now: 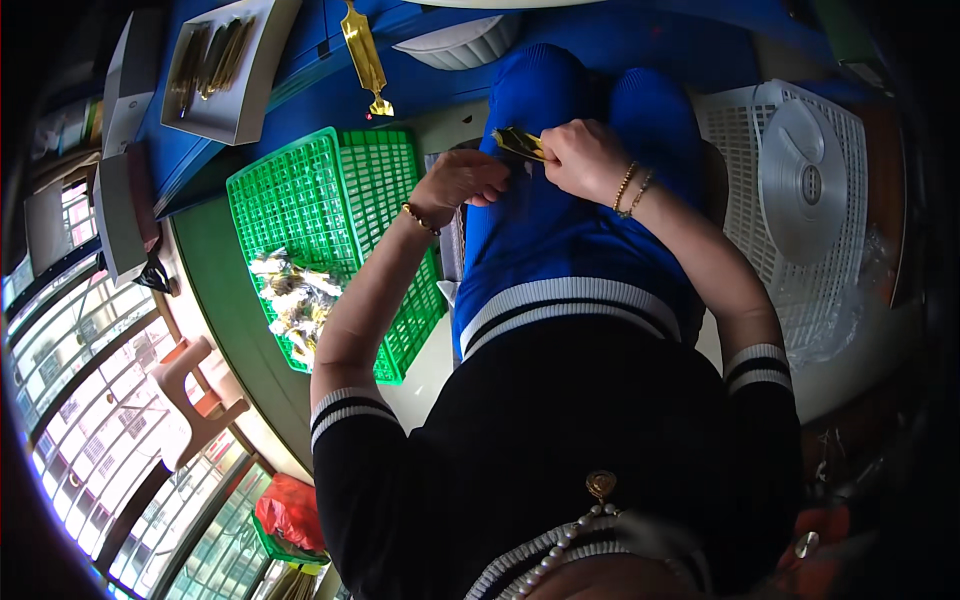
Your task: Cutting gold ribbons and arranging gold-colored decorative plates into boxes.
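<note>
Up close, a thin, shiny gold strip (pixel 520 143) in the right hand's (pixel 583 158) clamped grip, left hand (pixel 462 180) curled shut alongside.

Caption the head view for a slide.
Seated person's right hand and left hand work a small gold piece over the lap, beside a green crate.

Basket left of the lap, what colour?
Bright green, a lattice basket; the head view shows it clearly.

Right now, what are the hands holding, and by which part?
The right hand pinches a small gold-coloured piece by its right end. The left hand is curled just beside it; whether it grips anything cannot be told.
</note>
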Motion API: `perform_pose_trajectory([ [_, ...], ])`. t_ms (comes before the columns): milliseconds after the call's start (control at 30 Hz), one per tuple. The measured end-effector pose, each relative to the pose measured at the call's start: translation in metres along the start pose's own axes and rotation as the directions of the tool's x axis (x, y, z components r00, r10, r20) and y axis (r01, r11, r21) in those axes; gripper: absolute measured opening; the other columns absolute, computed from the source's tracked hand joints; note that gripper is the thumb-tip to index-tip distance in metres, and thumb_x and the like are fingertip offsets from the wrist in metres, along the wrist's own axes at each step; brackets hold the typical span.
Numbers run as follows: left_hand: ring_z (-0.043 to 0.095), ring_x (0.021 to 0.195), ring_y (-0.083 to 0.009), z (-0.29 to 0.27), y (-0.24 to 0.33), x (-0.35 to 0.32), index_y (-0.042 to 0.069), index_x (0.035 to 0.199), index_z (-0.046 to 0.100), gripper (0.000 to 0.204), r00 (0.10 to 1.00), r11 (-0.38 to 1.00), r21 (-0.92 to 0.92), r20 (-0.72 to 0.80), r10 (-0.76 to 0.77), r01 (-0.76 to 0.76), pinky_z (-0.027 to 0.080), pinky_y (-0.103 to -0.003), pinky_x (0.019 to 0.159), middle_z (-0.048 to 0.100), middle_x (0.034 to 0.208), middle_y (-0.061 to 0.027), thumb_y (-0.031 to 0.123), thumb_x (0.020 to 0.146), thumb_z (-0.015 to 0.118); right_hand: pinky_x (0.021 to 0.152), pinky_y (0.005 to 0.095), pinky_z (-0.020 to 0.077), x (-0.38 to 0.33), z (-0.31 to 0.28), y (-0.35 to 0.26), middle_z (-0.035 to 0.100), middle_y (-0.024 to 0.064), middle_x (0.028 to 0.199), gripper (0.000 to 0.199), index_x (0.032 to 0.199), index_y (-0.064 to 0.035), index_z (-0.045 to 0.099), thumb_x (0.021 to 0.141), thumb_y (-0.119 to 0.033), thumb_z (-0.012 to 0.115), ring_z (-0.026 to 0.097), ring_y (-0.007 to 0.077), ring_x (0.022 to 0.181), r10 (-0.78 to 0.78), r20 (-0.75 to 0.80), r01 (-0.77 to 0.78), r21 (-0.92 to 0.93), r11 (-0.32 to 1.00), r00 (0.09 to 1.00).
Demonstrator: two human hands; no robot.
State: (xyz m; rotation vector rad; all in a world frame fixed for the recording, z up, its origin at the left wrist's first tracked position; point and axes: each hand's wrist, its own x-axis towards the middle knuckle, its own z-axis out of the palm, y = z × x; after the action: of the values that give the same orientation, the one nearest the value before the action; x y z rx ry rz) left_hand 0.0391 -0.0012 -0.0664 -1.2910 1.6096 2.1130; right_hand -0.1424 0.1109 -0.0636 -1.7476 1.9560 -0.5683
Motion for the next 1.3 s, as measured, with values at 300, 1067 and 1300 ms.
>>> perform_pose_trajectory([
  [300,0.059,0.066,-0.0115,-0.002,0.028,-0.002,0.001,0.084,0.065,0.015,0.981,0.976,-0.157,-0.148,0.130,-0.153,0.047,-0.022,0.062,0.064,0.076,-0.0043,0.016,0.078,0.065,0.051,0.0309,0.0452,-0.028,-0.044,0.010,0.058,0.0093,0.063,0.012,0.069,-0.0020,0.052,0.071,-0.003,0.064,0.059,0.0233,0.056,-0.003,-0.207,0.061,0.279,0.958,0.978],
  [1067,0.060,0.065,-0.0119,0.005,0.067,0.009,0.008,0.072,0.062,0.018,0.943,0.770,-0.560,-0.291,0.161,-0.304,0.041,-0.023,0.060,0.063,0.069,-0.0018,0.023,0.079,0.068,0.059,0.0322,0.0476,-0.037,-0.056,-0.009,0.058,0.0090,0.069,0.012,0.072,-0.0036,0.051,0.074,-0.002,0.063,0.058,0.0225,0.059,-0.191,-0.339,0.169,-0.094,0.981,0.921],
  [1300,0.061,0.064,-0.0119,0.012,0.071,0.010,0.008,0.074,0.063,0.015,0.929,0.786,-0.524,-0.330,0.168,-0.329,0.042,-0.023,0.061,0.063,0.070,-0.0023,0.021,0.079,0.068,0.062,0.0321,0.0484,-0.032,-0.056,-0.011,0.061,0.0092,0.072,0.012,0.079,-0.0034,0.052,0.074,-0.002,0.063,0.060,0.0227,0.064,-0.163,-0.315,0.121,-0.146,0.982,0.935],
])
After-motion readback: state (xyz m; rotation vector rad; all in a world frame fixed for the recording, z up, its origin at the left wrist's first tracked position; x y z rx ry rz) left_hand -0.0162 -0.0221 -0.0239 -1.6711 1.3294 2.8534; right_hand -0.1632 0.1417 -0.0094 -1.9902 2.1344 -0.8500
